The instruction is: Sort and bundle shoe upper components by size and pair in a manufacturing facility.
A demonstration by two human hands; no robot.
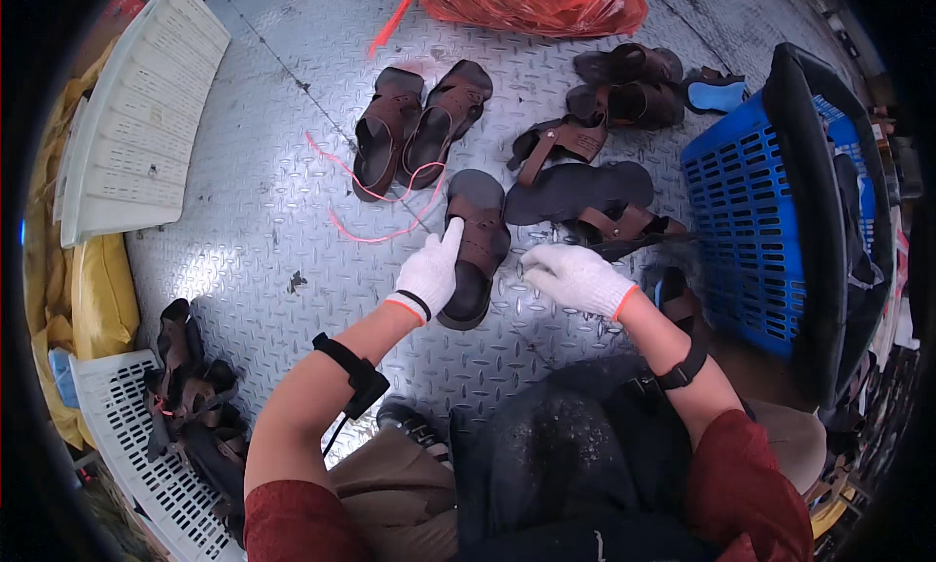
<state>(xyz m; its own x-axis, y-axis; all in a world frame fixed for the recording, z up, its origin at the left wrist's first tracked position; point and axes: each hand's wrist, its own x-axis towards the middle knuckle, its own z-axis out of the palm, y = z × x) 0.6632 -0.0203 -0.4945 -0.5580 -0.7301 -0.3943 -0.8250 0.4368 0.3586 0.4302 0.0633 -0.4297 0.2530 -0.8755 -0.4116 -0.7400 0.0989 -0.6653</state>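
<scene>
My left hand (429, 274), in a white glove, grips the near brown sandal (476, 255) by its left edge, one digit lying along the strap; the other fingers are partly hidden. To the right of that sandal, my right hand (575, 274), gloved too, hangs over the floor with fingers loosely bent and holds nothing. Ahead stands a pair of brown sandals (444, 114), with a thin pink string (375, 238) looped across them. More loose sandals lie to the right, among them a dark-soled one (585, 192) and a strapped one (561, 148).
A blue basket with black edging (746, 211) stands at my right. To the left are a pale crate (146, 114) and a white basket (146, 455) with sandals beside it. Yellow sacks (105, 294) line the left side; a red plastic bag (536, 6) lies at the far side.
</scene>
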